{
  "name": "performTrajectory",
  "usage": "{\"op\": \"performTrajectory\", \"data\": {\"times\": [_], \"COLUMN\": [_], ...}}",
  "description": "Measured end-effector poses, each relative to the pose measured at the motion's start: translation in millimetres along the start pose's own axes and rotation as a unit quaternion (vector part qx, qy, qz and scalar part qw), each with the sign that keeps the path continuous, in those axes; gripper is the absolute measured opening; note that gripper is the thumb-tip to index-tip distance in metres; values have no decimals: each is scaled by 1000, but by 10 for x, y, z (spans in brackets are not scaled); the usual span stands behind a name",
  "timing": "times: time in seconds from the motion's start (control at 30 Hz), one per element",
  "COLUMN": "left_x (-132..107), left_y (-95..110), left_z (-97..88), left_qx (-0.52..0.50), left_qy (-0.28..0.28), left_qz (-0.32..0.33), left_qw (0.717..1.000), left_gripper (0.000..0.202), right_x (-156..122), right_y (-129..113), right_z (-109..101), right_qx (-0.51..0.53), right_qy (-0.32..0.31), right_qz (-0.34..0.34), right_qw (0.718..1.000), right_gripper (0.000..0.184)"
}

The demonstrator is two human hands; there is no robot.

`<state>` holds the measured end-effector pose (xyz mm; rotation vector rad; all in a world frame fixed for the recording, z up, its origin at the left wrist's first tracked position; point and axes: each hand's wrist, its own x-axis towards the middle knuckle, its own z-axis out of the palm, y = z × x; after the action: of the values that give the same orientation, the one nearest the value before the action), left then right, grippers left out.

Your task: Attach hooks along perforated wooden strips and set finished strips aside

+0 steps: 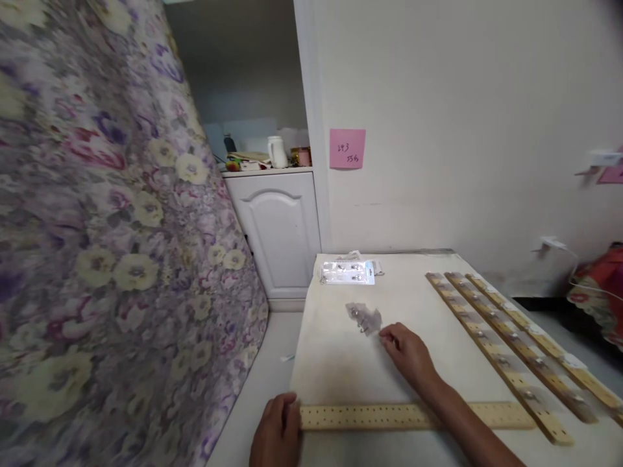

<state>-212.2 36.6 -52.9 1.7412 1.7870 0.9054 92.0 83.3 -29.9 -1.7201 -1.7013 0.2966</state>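
A pale wooden strip with rows of small holes (pixel 360 417) lies across the near part of the white table. At its left end my left hand (pixel 277 431) is closed, fingers against the strip's end. My right hand (pixel 406 353) reaches over the strip with the forearm crossing above it. Its thumb and fingers are pinched together beside small clear plastic bags (pixel 363 318) that hold little metal pieces. A whitish bit shows at the fingertips, too small to name.
Three wooden strips (pixel 496 344) with small packeted metal pieces line the right side of the table (pixel 335 363). Clear packaging (pixel 348 272) lies at the far edge. A floral curtain (pixel 121 227) hangs at left, and a white cabinet (pixel 277 233) stands behind.
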Motion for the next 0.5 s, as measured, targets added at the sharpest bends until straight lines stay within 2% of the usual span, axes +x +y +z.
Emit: {"op": "performTrajectory", "data": {"times": [0.1,0.23,0.37,0.5], "left_x": [8,28,44,47], "left_y": [16,46,49,3], "left_z": [-1,-6,56,145], "left_qx": [-7,-12,-20,-26], "left_qy": [14,29,50,69], "left_qz": [2,1,-3,-8], "left_qw": [1000,1000,999,997], "left_gripper": [29,27,30,34], "right_x": [179,308,338,331], "right_y": [-142,-138,-107,-111], "right_z": [251,487,570,554], "right_qx": [-23,-46,-57,-41], "right_qy": [-1,-14,-27,-29], "right_qz": [13,34,45,49], "right_qw": [1000,998,997,997], "right_gripper": [21,20,17,19]}}
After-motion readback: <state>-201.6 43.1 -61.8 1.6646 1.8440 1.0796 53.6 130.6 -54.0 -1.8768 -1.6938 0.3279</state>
